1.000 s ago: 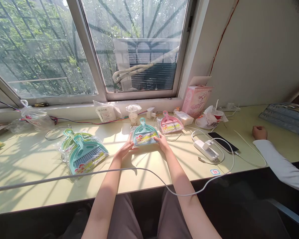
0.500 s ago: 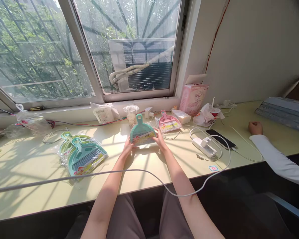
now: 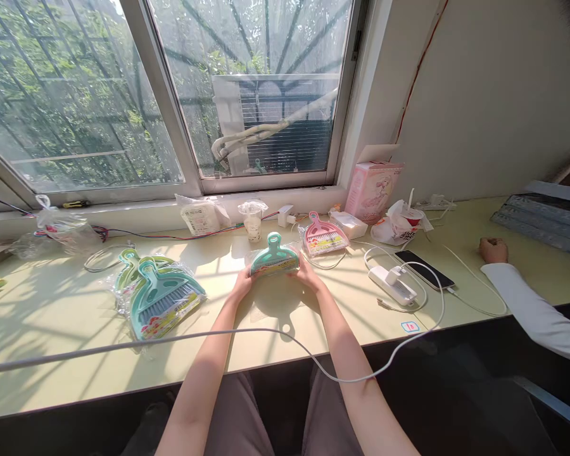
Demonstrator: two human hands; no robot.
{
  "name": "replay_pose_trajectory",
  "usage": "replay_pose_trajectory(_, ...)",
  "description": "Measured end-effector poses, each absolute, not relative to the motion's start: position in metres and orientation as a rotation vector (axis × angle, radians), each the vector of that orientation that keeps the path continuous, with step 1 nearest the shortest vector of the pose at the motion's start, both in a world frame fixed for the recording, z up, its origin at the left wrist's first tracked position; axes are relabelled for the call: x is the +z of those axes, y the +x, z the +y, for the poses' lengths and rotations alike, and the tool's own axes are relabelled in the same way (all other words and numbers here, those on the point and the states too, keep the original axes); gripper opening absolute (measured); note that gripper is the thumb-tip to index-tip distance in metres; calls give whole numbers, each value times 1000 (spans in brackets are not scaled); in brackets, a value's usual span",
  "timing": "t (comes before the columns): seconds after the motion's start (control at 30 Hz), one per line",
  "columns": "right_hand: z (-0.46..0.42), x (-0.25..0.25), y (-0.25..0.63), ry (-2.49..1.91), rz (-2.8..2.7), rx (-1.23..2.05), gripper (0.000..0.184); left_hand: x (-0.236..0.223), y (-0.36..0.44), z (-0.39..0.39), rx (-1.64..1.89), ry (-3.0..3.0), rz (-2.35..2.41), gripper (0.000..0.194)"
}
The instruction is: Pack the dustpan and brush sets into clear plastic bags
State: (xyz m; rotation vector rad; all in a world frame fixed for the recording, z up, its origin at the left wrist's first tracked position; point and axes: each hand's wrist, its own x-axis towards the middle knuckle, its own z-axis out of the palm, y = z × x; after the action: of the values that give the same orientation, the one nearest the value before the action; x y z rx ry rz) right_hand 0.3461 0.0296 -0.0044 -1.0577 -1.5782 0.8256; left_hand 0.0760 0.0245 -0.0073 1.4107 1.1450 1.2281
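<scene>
A teal dustpan and brush set [image 3: 274, 254] in clear wrap is held just over the table, tilted so that it looks foreshortened, its handle up and away from me. My left hand [image 3: 242, 282] grips its left lower corner, and my right hand [image 3: 306, 272] grips the right one. Both hands are closed on the edges; some fingertips are hidden behind the set. A pink dustpan set [image 3: 323, 235] lies just beyond my right hand. To the left, a teal dustpan set [image 3: 164, 301] rests overlapping a green dustpan set [image 3: 124, 269], both wrapped in plastic.
A grey cable [image 3: 185, 337] crosses in front of my forearms. On the right are a power strip [image 3: 393, 286], a phone [image 3: 425, 270] and another person's fist [image 3: 494, 250]. Along the window stand a plastic cup [image 3: 253, 227], a pink box [image 3: 373, 190] and bagged items [image 3: 69, 231].
The held dustpan set has tipped from facing me to a flatter, foreshortened angle, its handle top lower. Its shadow on the table now shows larger. Both hands keep their hold.
</scene>
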Motion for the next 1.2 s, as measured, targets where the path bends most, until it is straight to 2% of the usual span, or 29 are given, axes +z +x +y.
replay_pose_trajectory(0.07,31,-7,348,-1079,-1604,807,66,-9,74,26,1199,1411,1119,48)
replay_pose_trajectory(0.17,37,-10,353,-1150,-1627,777,49,-9,70,28,1200,1437,1072,49)
replay_pose_trajectory(0.23,40,-12,353,-1150,-1637,758,44,-9,68,29,1210,1457,1071,50)
replay_pose_trajectory(0.37,39,-16,348,-1096,-1626,742,56,-8,65,29,1210,1481,1150,54)
replay_pose_trajectory(0.5,34,-18,341,-1074,-1650,785,80,-8,64,29,1204,1470,1168,56)
replay_pose_trajectory(0.57,34,-18,341,-1069,-1641,769,81,-7,64,28,1186,1471,1166,54)
replay_pose_trajectory(0.83,35,-8,355,-1068,-1598,909,55,2,68,23,1192,1371,1111,60)
replay_pose_trajectory(1.0,32,-3,353,-1142,-1535,723,43,5,69,19,1275,1257,1136,57)
replay_pose_trajectory(1.13,31,-11,348,-1193,-1587,641,16,2,67,21,1272,1206,1152,61)
replay_pose_trajectory(1.2,32,-16,348,-1185,-1656,649,10,-2,65,23,1263,1168,1158,65)
